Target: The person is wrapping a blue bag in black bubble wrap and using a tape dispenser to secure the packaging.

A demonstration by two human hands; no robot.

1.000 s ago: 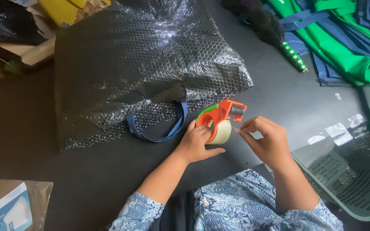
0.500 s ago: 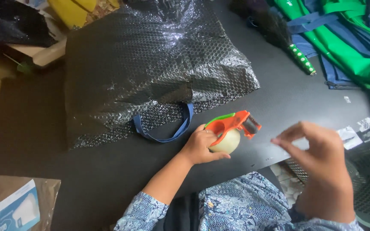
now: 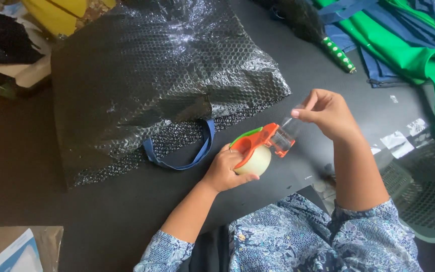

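Observation:
My left hand (image 3: 226, 171) grips an orange and green tape dispenser (image 3: 258, 146) with a pale roll of clear tape, held just above the dark table. My right hand (image 3: 328, 113) pinches the free end of the clear tape (image 3: 293, 126) and holds it stretched up and to the right of the dispenser's cutter. Beyond the dispenser lies a large package wrapped in black bubble wrap (image 3: 162, 80). A blue strap handle (image 3: 187, 156) sticks out from its near edge.
Green and blue fabric bags (image 3: 404, 45) are piled at the far right. A grey-green plastic basket (image 3: 424, 196) stands at the right edge. Scraps of clear tape (image 3: 399, 141) lie near it. A brown envelope with a blue and white sheet (image 3: 16, 249) lies bottom left.
My right hand went from the dispenser's cutter out to the right, then back up near it, now drawing a length of tape out. My left hand kept hold of the dispenser.

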